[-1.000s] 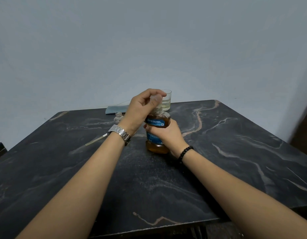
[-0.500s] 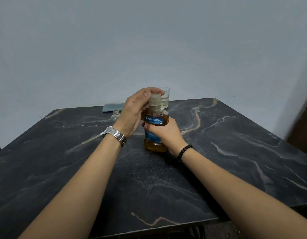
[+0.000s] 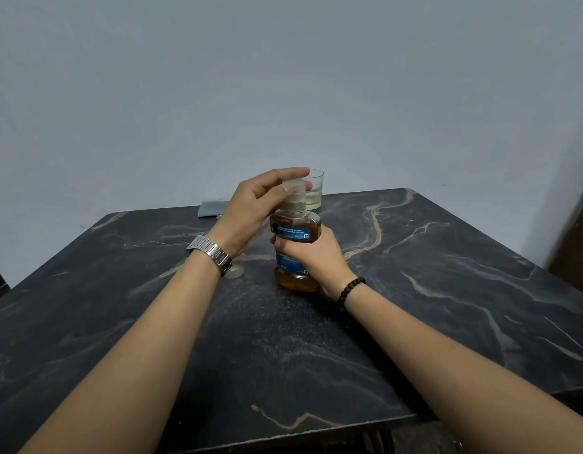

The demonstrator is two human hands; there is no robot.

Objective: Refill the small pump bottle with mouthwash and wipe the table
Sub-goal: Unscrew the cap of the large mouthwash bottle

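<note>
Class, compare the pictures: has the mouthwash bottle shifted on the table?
No. The mouthwash bottle stands on the same spot of the table, just in front of the glass.

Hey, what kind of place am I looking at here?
Probably a plain room at home, not clearly a bathroom: a dark marble-look table stands against a bare pale wall, with a mouthwash bottle, a drinking glass and a folded cloth on it.

A clear drinking glass [image 3: 315, 190] holding a little pale liquid stood at the far edge of the dark marbled tabletop, close to the plain grey-blue wall [image 3: 283, 86]. A dark brown panel [image 3: 575, 244] showed at the right edge.
</note>
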